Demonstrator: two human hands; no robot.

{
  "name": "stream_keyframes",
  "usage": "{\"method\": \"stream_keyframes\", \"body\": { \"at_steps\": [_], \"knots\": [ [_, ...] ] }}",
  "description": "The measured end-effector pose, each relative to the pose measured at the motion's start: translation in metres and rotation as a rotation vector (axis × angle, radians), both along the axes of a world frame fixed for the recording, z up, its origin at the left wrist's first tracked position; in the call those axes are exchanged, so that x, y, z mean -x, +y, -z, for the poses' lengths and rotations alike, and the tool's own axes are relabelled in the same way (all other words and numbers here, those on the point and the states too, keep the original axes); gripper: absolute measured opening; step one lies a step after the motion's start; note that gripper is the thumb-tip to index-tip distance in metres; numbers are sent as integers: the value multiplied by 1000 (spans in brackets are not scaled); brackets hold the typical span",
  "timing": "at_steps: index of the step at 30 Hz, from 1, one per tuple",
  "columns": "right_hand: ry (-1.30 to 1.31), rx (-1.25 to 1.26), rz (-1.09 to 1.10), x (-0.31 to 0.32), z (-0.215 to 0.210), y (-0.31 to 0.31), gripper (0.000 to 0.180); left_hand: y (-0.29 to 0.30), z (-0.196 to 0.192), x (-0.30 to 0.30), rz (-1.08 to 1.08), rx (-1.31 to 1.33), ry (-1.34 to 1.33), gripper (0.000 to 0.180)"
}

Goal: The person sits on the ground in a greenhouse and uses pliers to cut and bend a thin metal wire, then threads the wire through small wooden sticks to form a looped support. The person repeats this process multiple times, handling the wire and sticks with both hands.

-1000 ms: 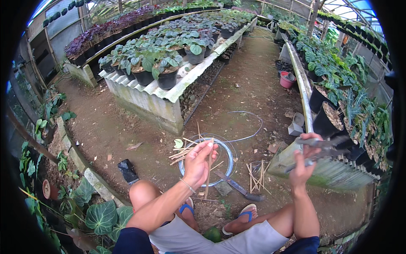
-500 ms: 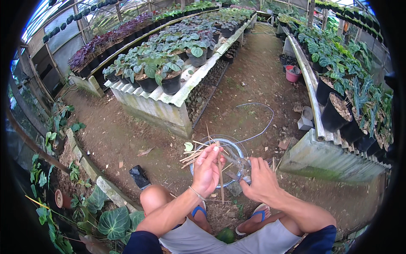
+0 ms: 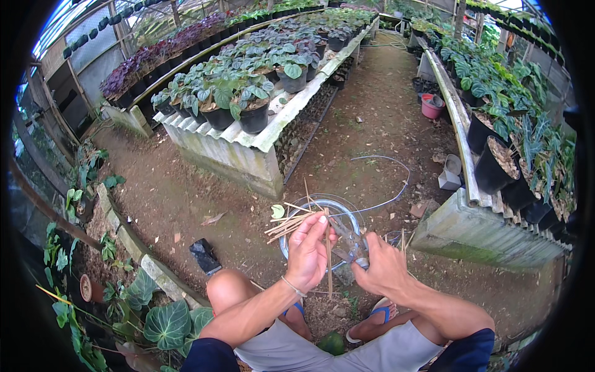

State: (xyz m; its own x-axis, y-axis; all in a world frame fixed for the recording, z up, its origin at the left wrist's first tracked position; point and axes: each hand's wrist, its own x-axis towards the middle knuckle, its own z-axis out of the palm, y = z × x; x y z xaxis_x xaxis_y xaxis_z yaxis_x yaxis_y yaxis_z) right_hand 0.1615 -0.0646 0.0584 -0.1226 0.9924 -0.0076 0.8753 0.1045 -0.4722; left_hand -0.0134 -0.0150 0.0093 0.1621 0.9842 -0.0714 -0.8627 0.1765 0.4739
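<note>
Far left: leafy plants (image 3: 164, 322) grow along a stone edging (image 3: 133, 245) beside the dirt floor (image 3: 180, 192).
Dark object: a small black thing (image 3: 204, 255) lies on the dirt near the person's left knee.
Left tabletop: a long corrugated tabletop (image 3: 248, 133) carries rows of potted plants (image 3: 248, 105) in black pots.
Left hand: the left hand (image 3: 308, 251) has its grip closed around a bundle of thin sticks (image 3: 291, 223), which fan out to the left; one stick (image 3: 328, 257) hangs downward from the fingers.
Basin: a round clear basin (image 3: 291, 214) sits on the ground just behind both hands.
Right hand: the right hand (image 3: 383, 270) has its grip closed on scissors (image 3: 353, 239), their blades pointing up-left toward the sticks.
Wire: a pale wire (image 3: 396, 180) curves across the dirt beyond the basin.
Right tabletop: more pots (image 3: 496, 167) line a corrugated tabletop (image 3: 483, 235).
</note>
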Motion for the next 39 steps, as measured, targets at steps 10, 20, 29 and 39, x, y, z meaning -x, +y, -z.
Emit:
{"method": "stream_keyframes", "body": {
  "at_steps": [10,20,29,39],
  "knots": [
    [4,3,13,0,2,-1,47,2,1,0,-19,17,50,12],
    [8,30,-17,2,-1,-2,46,6,3,3,-85,31,97,21],
    [60,3,-11,-2,7,0,41,4,1,0,-94,9,97,19],
    [62,-78,-6,-4,0,6,38,11,5,7,-3,-18,4,22]
  ]
}}
